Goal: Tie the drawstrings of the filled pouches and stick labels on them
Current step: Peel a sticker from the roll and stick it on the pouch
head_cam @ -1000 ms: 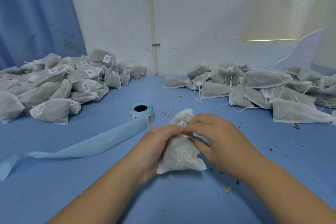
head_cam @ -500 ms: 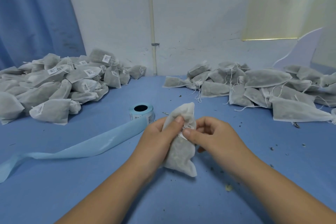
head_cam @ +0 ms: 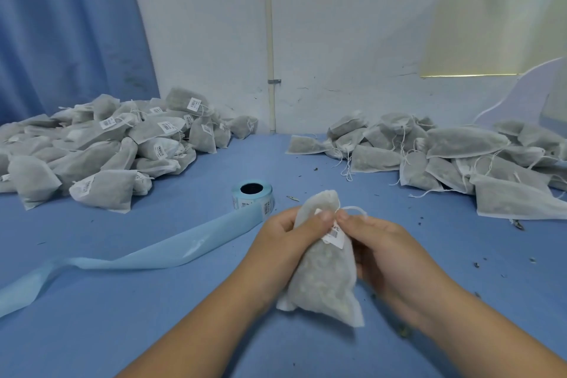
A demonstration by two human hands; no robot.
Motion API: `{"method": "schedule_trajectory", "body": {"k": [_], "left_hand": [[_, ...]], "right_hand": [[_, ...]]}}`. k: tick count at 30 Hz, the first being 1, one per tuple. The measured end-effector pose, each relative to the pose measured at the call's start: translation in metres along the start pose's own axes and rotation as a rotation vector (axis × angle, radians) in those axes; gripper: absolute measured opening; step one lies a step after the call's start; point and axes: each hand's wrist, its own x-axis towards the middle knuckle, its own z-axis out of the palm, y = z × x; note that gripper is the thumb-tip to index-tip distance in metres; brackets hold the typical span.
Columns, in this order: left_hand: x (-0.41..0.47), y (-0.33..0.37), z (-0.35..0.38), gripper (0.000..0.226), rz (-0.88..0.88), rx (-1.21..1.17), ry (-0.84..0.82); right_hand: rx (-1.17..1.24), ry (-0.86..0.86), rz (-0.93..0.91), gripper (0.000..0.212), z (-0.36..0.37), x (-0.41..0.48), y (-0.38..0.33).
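Since half a second ago the pouch (head_cam: 325, 279) has turned between the hands, so its white label (head_cam: 333, 235) now faces my camera where before only bare fabric showed. A second ago it lay lower, with both hands bunched over its top.

I see the pouch standing nearly upright, neck up, at the near middle of the blue worktop (head_cam: 214, 331). Whether its bottom edge touches the surface I cannot tell. The left hand (head_cam: 285, 242) grasps the pouch's left side, fingers curled behind it and the thumb laid across the front just under the neck. The right hand (head_cam: 386, 255) grasps the right side, its thumb meeting the left thumb just above the label. A loop of white drawstring (head_cam: 356, 209) sticks out to the right of the neck, over the right hand.

Just beyond the left hand stands the label roll (head_cam: 252, 195), its pale blue backing strip (head_cam: 153, 253) trailing away to the left across the worktop. Further back on the left lies a heap of labelled pouches (head_cam: 107, 156). On the right, well apart from it, is a heap of plain pouches (head_cam: 460, 159) with loose strings.
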Motion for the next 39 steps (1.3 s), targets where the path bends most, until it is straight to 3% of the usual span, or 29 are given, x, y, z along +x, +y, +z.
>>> {"method": "schedule_trajectory", "body": {"k": [3,6,8,10,13,20,24,30,36,39], "left_hand": [[-0.002,0.0,-0.002,0.021,-0.003,0.08,-0.056],[-0.001,-0.002,-0.001,0.023,0.006,0.062,0.026],[0.0,-0.001,-0.001,0.026,0.006,0.019,0.127],[0.002,0.001,-0.002,0.026,0.019,0.044,0.229],[0.004,0.002,-0.007,0.028,0.05,0.064,0.336],[0.014,0.013,-0.033,0.025,0.115,0.112,0.486],[0.021,0.023,-0.07,0.012,0.195,0.154,0.525],[0.024,0.03,-0.132,0.012,0.223,-0.078,0.836],[0.024,0.026,-0.156,0.024,0.17,-0.097,0.965],[0.024,0.031,-0.162,0.029,0.206,-0.048,1.007]], "right_hand": [[-0.079,0.068,-0.01,0.038,-0.001,0.0,0.0],[-0.26,0.118,-0.092,0.045,0.002,-0.001,0.001],[-0.34,0.063,-0.134,0.048,0.006,-0.003,0.002],[-0.369,-0.038,-0.121,0.035,0.012,-0.005,0.004],[-0.295,-0.099,-0.117,0.022,0.018,-0.001,0.006],[-0.253,-0.154,-0.068,0.027,0.045,0.015,-0.002],[-0.273,-0.116,-0.073,0.018,0.07,0.034,-0.011],[-0.108,0.032,-0.077,0.015,0.111,0.085,-0.015],[-0.078,-0.04,0.023,0.007,0.179,0.15,-0.02],[0.097,-0.157,-0.01,0.009,0.217,0.189,-0.05]]}}
